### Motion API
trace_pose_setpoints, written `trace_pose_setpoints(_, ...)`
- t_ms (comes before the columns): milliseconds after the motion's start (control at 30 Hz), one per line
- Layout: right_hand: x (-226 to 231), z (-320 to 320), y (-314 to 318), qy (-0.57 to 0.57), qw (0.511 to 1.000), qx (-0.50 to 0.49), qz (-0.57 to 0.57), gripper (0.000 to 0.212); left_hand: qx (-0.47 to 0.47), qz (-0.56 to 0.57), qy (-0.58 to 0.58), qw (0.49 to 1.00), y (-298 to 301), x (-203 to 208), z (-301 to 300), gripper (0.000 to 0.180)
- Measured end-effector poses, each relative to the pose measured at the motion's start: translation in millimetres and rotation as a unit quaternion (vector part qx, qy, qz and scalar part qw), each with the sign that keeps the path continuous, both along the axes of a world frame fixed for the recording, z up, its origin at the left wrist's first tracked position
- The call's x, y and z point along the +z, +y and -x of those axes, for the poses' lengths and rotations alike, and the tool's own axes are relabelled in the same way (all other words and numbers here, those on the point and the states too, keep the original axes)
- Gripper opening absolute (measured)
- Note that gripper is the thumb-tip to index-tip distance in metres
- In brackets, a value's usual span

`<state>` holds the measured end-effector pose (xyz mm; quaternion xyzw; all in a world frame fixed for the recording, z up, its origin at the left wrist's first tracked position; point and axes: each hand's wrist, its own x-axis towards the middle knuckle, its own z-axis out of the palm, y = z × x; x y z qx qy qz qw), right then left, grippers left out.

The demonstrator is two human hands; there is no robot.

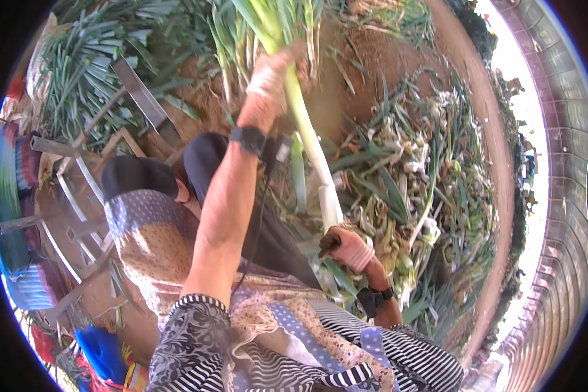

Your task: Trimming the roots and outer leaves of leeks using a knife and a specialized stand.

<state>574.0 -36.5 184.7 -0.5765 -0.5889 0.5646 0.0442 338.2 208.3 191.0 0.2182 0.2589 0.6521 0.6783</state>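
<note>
A: Gripping noted: left hand [268, 81] closed around the upper stalk of a leek [310, 140], held out in front over the dirt floor [372, 59].

B: Right hand [351, 248]?

A: Closed on a dark handle, likely a small knife [328, 242], at the leek's white lower end, just above the lap.

B: Progress?

A: Judged midway. A heap of trimmings [411, 176] lies to the right; uncleaned leeks [78, 72] are piled far left, well apart. This stalk looks largely stripped; root end hidden.

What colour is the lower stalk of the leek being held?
White on the leek, turning green toward the top; head view.
</note>
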Motion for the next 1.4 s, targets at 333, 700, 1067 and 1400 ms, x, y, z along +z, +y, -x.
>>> trace_pose_setpoints(333, -108.7, -81.9, -106.1, -0.253, 0.967, -0.003, -0.009, 0.015, 0.047, -0.056, -0.043, 0.996, -6.0, 6.8, 4.2, 0.040)
trace_pose_setpoints(700, -50.6, -70.7, -34.4, -0.371, 0.912, -0.083, -0.154, 0.041, 0.021, -0.128, -0.044, 0.991, -6.4, 2.9, 16.5, 0.076)
trace_pose_setpoints(1067, 5.0, 108.2, 176.6, -0.188, 0.809, -0.240, -0.503, 0.048, 0.041, -0.124, -0.033, 0.991, -11.6, 7.9, 6.9, 0.078)
trace_pose_setpoints(1400, -44.4, 33.4, 223.4, -0.091, 0.913, -0.141, -0.371, 0.042, -0.123, -0.260, -0.149, 0.946, -8.8, 11.2, 24.5, 0.059)
